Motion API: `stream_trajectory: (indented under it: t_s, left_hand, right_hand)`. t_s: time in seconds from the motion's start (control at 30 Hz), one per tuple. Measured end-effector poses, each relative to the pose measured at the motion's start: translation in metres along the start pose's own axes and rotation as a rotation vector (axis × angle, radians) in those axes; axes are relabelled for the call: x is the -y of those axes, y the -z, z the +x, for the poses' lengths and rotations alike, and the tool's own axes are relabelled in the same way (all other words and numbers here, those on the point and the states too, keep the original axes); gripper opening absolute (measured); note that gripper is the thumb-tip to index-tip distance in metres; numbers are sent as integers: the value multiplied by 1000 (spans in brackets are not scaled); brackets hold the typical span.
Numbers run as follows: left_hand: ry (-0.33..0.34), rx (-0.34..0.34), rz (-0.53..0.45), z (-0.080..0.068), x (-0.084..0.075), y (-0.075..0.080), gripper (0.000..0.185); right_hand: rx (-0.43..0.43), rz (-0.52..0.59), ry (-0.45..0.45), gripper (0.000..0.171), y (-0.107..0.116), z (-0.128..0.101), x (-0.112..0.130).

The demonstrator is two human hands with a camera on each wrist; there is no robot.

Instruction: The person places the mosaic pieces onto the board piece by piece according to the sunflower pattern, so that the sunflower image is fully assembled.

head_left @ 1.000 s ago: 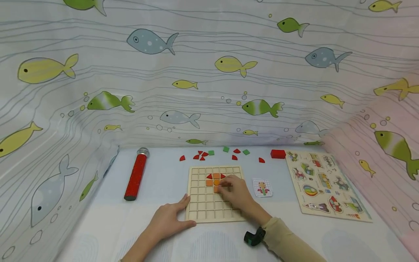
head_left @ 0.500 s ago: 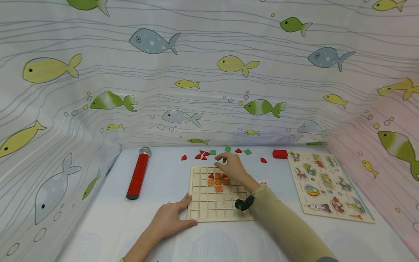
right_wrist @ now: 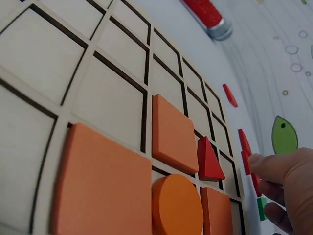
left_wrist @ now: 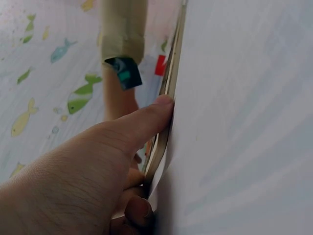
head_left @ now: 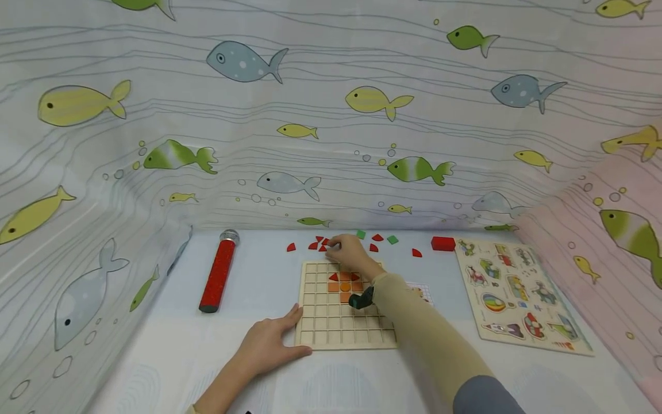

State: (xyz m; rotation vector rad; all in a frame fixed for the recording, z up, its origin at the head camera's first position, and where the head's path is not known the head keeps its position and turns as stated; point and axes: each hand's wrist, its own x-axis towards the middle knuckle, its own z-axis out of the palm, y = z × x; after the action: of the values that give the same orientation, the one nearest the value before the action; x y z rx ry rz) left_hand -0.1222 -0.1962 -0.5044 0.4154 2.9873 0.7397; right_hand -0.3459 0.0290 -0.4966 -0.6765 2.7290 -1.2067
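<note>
A light wooden grid board (head_left: 318,322) lies on the table, with orange squares (head_left: 333,287), an orange disc (left_wrist: 147,147) barely glimpsed from the left, and two red triangles (head_left: 334,277) in its cells. At its near left corner rests my left hand (head_left: 266,345), thumb along the front edge and index finger at the left side. My right hand (head_left: 350,253) reaches past the far edge to a cluster of small red pieces (head_left: 313,246). In the right wrist view its fingertips are beside red pieces (right_wrist: 244,142) and a green square (right_wrist: 261,208); contact is unclear.
A red microphone (head_left: 218,276) lies left. More red quarter pieces (head_left: 416,253) and green squares (head_left: 393,240) are scattered behind the board. Right are a red block (head_left: 443,244), a picture puzzle (head_left: 476,296) and a pattern card (head_left: 421,291) partly behind my sleeve.
My right hand has left the orange pieces on the board, moved away past the far edge, then left to the red pieces. My left hand stays at the board's corner.
</note>
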Motion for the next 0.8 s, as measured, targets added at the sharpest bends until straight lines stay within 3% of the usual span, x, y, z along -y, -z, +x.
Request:
stream_trajectory:
  t_s: [0.3, 0.8]
  left_hand:
    - [7, 12, -15, -1, 1, 1, 94]
    - [-11, -1, -7, -1, 4, -1, 95]
  right_hand:
    - [-11, 15, -7, 27, -14, 15, -1]
    - [10, -81, 55, 23, -17, 25, 1]
